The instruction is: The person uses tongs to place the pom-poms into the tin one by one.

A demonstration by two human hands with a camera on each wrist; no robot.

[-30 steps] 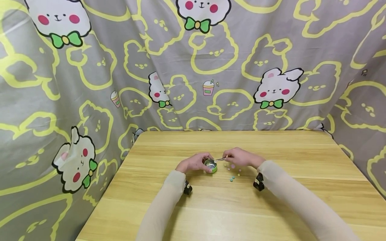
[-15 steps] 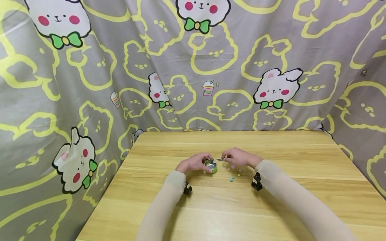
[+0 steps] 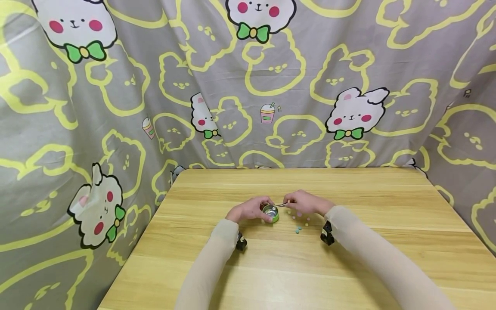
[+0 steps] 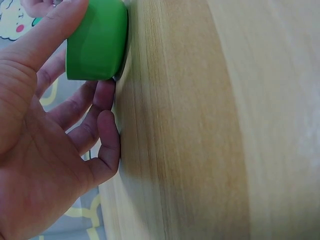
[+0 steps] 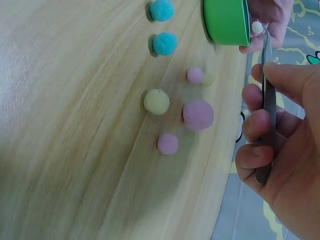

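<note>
A small round green tin (image 3: 274, 218) with a silvery inside stands on the table. My left hand (image 3: 252, 209) grips it around the side, thumb at the front and fingers behind; in the left wrist view the thumb lies against the green wall (image 4: 95, 45). My right hand (image 3: 308, 202) holds metal tweezers (image 5: 268, 110) between thumb and fingers. Their tips pinch a small white pompom (image 5: 257, 27), which hangs at the tin's rim, above the opening.
Loose pompoms lie on the wooden table (image 3: 348, 267) right of the tin: two blue (image 5: 165, 43), several pink (image 5: 198, 114) and yellow (image 5: 156, 102). A patterned curtain (image 3: 240, 86) hangs behind and at the sides.
My right hand has shifted slightly left, carrying the tweezers and white pompom further over the tin. The left hand and the tin have stayed in place.
</note>
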